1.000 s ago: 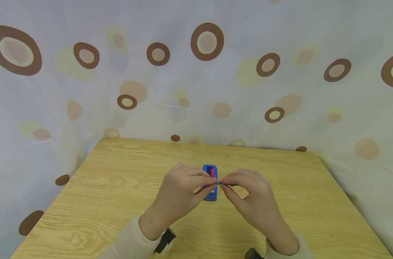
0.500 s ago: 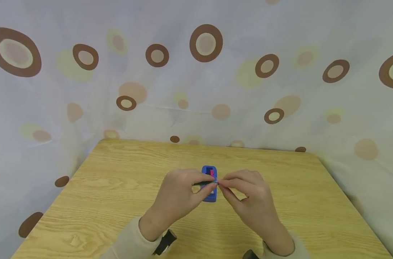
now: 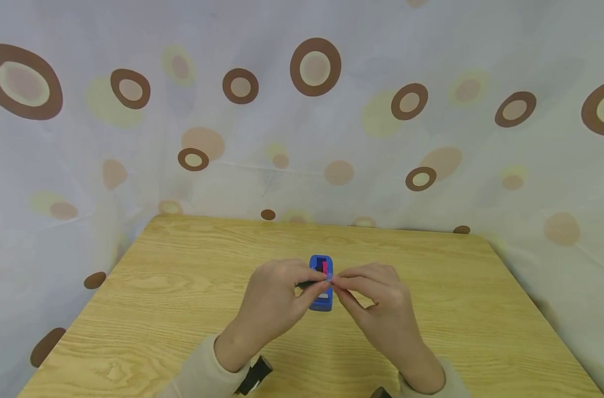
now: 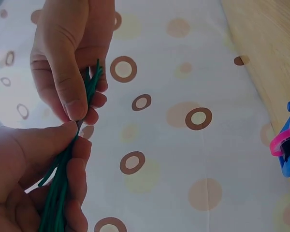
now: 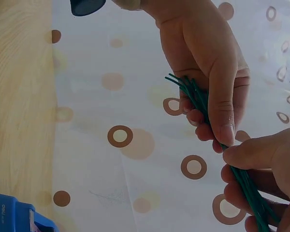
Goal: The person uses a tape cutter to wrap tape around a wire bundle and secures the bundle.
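Note:
A bundle of thin green strands (image 4: pixel 58 193), perhaps wires or cords, runs between both hands above the table. My left hand (image 3: pixel 277 293) pinches it between thumb and fingers; the right hand (image 3: pixel 383 298) pinches it close beside, fingertips touching or nearly so. In the right wrist view, loose ends of the green strands (image 5: pixel 183 84) fan out past the left hand. A small bluish, shiny bit shows at the fingertips in the head view; I cannot tell what it is. Just beneath the hands stands a blue tape dispenser (image 3: pixel 321 304) with a pink core, partly hidden.
The wood-grain table (image 3: pixel 192 249) spreads around the dispenser. A pale curtain (image 3: pixel 262 132) with brown ring patterns hangs behind and beside it. A black device (image 3: pixel 256 375) is strapped at the left wrist.
The right hand has shifted slightly left, turning a little at the bundle. Green strands that showed by the right fingers a second ago now show under the left hand. The dispenser stays put.

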